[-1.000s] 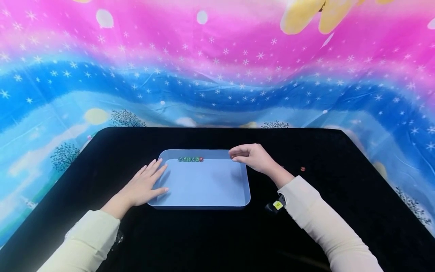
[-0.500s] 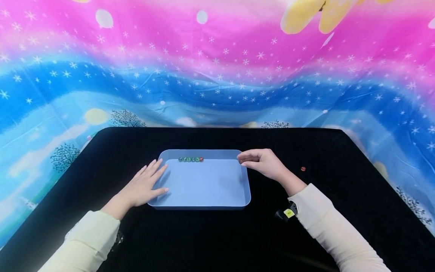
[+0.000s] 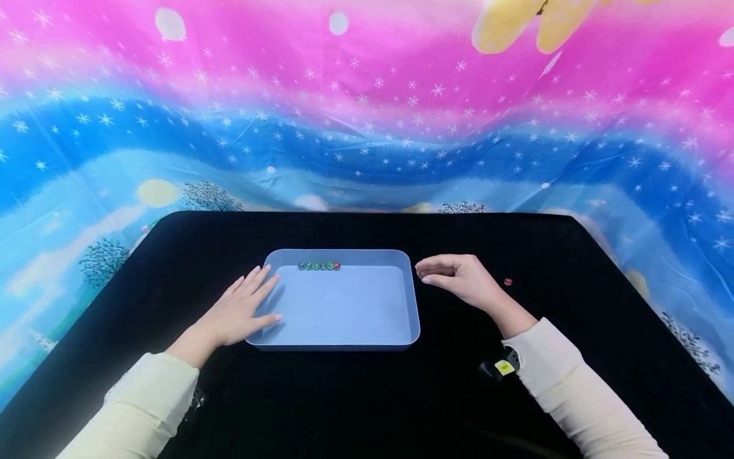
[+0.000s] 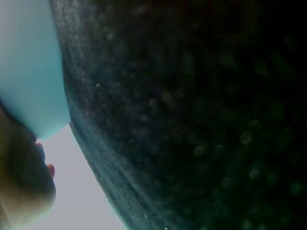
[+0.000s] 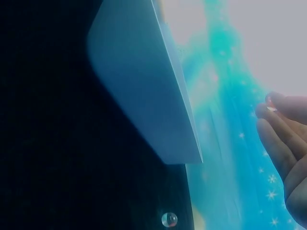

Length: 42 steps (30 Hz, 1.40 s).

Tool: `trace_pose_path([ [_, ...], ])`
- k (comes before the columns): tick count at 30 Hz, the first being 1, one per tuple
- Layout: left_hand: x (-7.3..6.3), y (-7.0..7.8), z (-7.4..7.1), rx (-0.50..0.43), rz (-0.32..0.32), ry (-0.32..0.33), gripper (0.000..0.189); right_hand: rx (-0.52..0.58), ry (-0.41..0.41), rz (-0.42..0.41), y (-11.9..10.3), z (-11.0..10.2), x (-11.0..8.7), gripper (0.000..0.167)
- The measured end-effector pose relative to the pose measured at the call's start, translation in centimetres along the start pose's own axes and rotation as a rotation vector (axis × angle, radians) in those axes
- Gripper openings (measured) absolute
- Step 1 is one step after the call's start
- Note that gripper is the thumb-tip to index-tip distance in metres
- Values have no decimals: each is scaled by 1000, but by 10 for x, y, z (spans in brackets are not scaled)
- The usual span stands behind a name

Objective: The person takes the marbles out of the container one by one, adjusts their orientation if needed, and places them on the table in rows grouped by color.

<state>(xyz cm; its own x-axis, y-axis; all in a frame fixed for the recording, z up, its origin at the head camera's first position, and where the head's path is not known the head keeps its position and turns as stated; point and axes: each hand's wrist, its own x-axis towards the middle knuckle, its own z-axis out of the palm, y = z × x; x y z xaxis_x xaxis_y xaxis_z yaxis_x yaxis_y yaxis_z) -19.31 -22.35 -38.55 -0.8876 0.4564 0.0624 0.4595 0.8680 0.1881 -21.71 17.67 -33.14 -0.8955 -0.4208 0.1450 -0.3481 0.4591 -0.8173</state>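
Observation:
My right hand point(image 3: 455, 277) is just beyond the right rim of a pale blue tray point(image 3: 338, 312) and pinches a small glass marble point(image 5: 269, 101) between thumb and fingertips. Inside the tray, along its back wall, lies a row of several green marbles point(image 3: 315, 266). A red marble point(image 3: 337, 266) closes that row on the right. My left hand point(image 3: 235, 312) rests with spread fingers across the tray's left rim. In the left wrist view only part of the left hand point(image 4: 21, 177) shows, beside the tray's side point(image 4: 33, 62).
A single red marble point(image 3: 508, 282) lies on the black tablecloth point(image 3: 355, 401), right of the tray and beyond my right wrist. In the right wrist view a glass marble point(image 5: 169, 220) sits near the tray's corner. A colourful printed curtain point(image 3: 367, 127) hangs behind the table.
My right hand has moved rightward from over the tray's back right corner to outside the rim, still pinching the marble. The left hand stays in place. The head view has shifted slightly.

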Motion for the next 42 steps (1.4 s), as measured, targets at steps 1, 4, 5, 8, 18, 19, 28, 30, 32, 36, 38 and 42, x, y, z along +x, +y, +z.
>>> trace_pose_path([
  [1,0,-1,-1,0,-2,-3,75,6,1,5,-1,-1,0,30],
  [4,1,-2,-2,-1,-1,-2,75,28,6,13,-1,-6,-2,30],
  [5,1,-2,-3,0,0,1,75,39,9,16,-1,-7,-3,31],
  [8,1,-4,-3,2,0,9,75,73,18,19,2,-12,-5,30],
  [18,2,-5,3,8,0,13,76,48,67,34,17,-23,-24,32],
  [19,2,-5,3,9,0,15,76,47,75,32,18,-24,-26,32],
  [28,-2,-1,3,3,-11,-1,75,29,148,28,30,-33,-36,32],
  [30,-2,-1,3,4,-4,6,75,26,165,21,32,-36,-38,32],
  [32,-2,0,3,8,2,15,75,24,179,17,34,-39,-41,31],
  [36,-1,0,2,14,8,24,75,-10,200,27,36,-47,-47,31],
  [38,-1,0,2,9,8,23,75,-35,214,38,39,-51,-50,31],
  [42,-1,0,1,7,4,14,76,-33,250,31,65,-62,-53,29],
])
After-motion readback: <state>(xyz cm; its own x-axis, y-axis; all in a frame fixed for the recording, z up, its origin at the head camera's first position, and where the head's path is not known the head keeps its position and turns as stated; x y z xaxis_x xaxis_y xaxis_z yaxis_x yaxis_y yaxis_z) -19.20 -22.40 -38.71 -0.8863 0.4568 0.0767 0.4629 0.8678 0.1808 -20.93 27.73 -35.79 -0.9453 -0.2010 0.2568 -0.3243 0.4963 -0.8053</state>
